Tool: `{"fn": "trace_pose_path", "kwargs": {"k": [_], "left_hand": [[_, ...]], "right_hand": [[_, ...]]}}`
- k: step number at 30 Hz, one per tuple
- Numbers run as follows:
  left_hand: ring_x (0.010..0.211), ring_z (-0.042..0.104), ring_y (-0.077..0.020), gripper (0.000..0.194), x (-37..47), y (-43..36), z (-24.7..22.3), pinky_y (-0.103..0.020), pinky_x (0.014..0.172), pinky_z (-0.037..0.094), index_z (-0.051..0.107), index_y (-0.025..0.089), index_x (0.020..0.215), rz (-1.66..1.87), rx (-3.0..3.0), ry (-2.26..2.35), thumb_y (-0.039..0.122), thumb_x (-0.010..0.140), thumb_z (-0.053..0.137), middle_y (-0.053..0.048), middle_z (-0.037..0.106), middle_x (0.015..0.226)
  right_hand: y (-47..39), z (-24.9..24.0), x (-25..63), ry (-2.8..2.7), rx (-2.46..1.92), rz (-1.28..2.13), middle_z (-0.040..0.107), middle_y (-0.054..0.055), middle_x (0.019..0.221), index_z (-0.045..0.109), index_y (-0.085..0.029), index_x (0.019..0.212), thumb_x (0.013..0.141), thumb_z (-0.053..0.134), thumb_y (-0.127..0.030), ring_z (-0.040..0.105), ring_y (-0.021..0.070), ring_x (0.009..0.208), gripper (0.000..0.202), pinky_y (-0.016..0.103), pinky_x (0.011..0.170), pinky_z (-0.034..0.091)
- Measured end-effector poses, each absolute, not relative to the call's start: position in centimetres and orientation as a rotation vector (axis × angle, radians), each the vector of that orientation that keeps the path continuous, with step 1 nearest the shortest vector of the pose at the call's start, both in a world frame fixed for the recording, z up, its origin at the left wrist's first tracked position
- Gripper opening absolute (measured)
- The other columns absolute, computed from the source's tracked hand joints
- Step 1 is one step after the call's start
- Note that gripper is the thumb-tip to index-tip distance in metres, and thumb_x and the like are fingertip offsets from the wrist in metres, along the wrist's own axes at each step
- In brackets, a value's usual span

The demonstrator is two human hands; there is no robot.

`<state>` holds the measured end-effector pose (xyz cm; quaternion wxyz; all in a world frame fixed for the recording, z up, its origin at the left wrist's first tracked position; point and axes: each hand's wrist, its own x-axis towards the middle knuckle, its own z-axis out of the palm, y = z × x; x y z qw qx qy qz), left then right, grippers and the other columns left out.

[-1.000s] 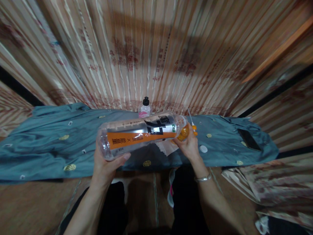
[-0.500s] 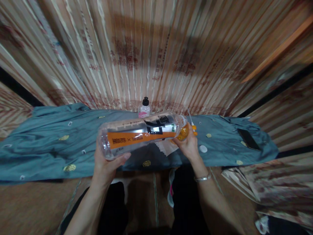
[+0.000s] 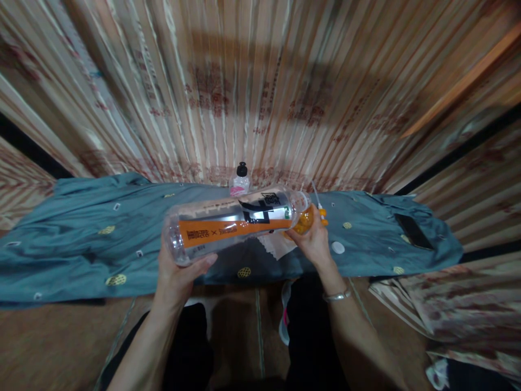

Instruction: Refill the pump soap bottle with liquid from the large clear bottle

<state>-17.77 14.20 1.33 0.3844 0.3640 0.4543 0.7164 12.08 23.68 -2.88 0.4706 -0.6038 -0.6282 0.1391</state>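
A large clear plastic bottle with an orange and silver label lies nearly level in the air, its neck pointing right and slightly up. My left hand is closed around its base end. Below the bottle's neck, my right hand grips a small orange see-through bottle; its outline is partly hidden by my fingers. The large bottle's mouth is at the top of the orange one. Just past my right fingers sits an orange spray pump top with a thin white tube.
Behind the bottle stands a clear bottle with a black cap. A paper tissue, a white round disc and a black phone lie on the teal cloth. A pleated curtain hangs behind.
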Motion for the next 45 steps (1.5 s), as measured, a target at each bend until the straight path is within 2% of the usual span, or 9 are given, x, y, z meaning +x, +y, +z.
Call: {"fn": "trace_pose_path", "kwargs": {"k": [3, 6, 11, 16, 22, 26, 31, 34, 45], "left_hand": [[0.068, 0.069, -0.0185, 0.071, -18.0, 14.2, 1.3, -0.024, 0.044, 0.046, 0.067, 0.020, 0.098, 1.822, 0.879, 1.150, 0.030, 0.042, 0.109, -0.005, 0.079, 0.097], [0.056, 0.062, -0.0127, 0.072, -18.4, 14.2, 1.0, -0.022, 0.040, 0.042, 0.065, 0.021, 0.106, 1.757, 0.926, 1.137, 0.027, 0.048, 0.107, -0.002, 0.078, 0.094], [0.049, 0.059, -0.0126, 0.080, -18.0, 14.2, 1.4, -0.022, 0.037, 0.040, 0.063, 0.020, 0.110, 1.788, 0.874, 1.141, 0.028, 0.044, 0.108, 0.000, 0.075, 0.085], [0.047, 0.055, -0.0100, 0.082, -17.5, 14.3, 2.1, -0.022, 0.036, 0.041, 0.065, 0.020, 0.109, 1.800, 0.845, 1.139, 0.027, 0.040, 0.109, -0.001, 0.075, 0.088], [0.047, 0.054, -0.0089, 0.094, -18.1, 14.5, 1.5, -0.022, 0.038, 0.043, 0.062, 0.021, 0.127, 1.768, 0.923, 1.091, 0.030, 0.047, 0.110, -0.001, 0.075, 0.091], [0.048, 0.056, -0.0101, 0.099, -18.0, 14.7, 1.3, -0.022, 0.038, 0.041, 0.061, 0.022, 0.130, 1.790, 0.883, 1.094, 0.029, 0.044, 0.111, -0.001, 0.077, 0.092], [0.052, 0.059, -0.0114, 0.085, -18.4, 14.7, 0.9, -0.022, 0.040, 0.043, 0.065, 0.021, 0.114, 1.759, 0.922, 1.077, 0.029, 0.044, 0.111, -0.003, 0.077, 0.095], [0.055, 0.061, -0.0126, 0.080, -19.0, 14.7, 0.5, -0.024, 0.043, 0.045, 0.066, 0.021, 0.116, 1.716, 0.966, 1.089, 0.027, 0.049, 0.110, -0.003, 0.077, 0.098], [0.050, 0.054, -0.0097, 0.071, -17.3, 14.5, 1.8, -0.021, 0.041, 0.041, 0.068, 0.019, 0.102, 1.800, 0.892, 1.101, 0.028, 0.044, 0.108, 0.002, 0.071, 0.078]], "right_hand": [[23.7, -2.8, 12.1, -1.541, -1.486, 0.347, 0.074, 0.025, 0.149, 0.056, -0.014, 0.158, 0.069, 0.095, -0.067, 0.073, 0.0462, 0.136, 0.110, 0.062, 0.114, 0.060], [23.8, -2.9, 12.2, -1.547, -1.486, 0.353, 0.074, 0.025, 0.148, 0.056, -0.014, 0.159, 0.069, 0.096, -0.068, 0.074, 0.0466, 0.135, 0.112, 0.063, 0.113, 0.060], [24.0, -2.9, 12.0, -1.547, -1.478, 0.360, 0.073, 0.027, 0.150, 0.054, -0.011, 0.159, 0.070, 0.094, -0.071, 0.071, 0.0473, 0.139, 0.114, 0.065, 0.117, 0.058], [24.0, -2.6, 11.7, -1.551, -1.481, 0.384, 0.071, 0.028, 0.152, 0.053, -0.013, 0.160, 0.074, 0.089, -0.071, 0.071, 0.0467, 0.139, 0.110, 0.065, 0.117, 0.058], [24.0, -2.4, 11.6, -1.531, -1.494, 0.398, 0.067, 0.028, 0.157, 0.053, -0.011, 0.160, 0.073, 0.088, -0.074, 0.068, 0.0475, 0.143, 0.113, 0.066, 0.120, 0.055], [24.0, -2.3, 11.5, -1.534, -1.484, 0.390, 0.069, 0.027, 0.156, 0.054, -0.012, 0.159, 0.074, 0.087, -0.075, 0.069, 0.0465, 0.142, 0.111, 0.063, 0.119, 0.057], [24.1, -2.4, 11.6, -1.564, -1.469, 0.366, 0.071, 0.024, 0.153, 0.056, -0.017, 0.158, 0.077, 0.089, -0.068, 0.073, 0.0438, 0.137, 0.102, 0.059, 0.113, 0.061], [24.1, -2.4, 11.6, -1.575, -1.458, 0.358, 0.070, 0.024, 0.155, 0.055, -0.016, 0.158, 0.076, 0.091, -0.063, 0.071, 0.0436, 0.140, 0.100, 0.060, 0.116, 0.059], [24.1, -2.4, 11.6, -1.576, -1.491, 0.374, 0.070, 0.023, 0.155, 0.053, -0.018, 0.161, 0.077, 0.091, -0.052, 0.071, 0.0430, 0.139, 0.099, 0.063, 0.118, 0.058]]}}
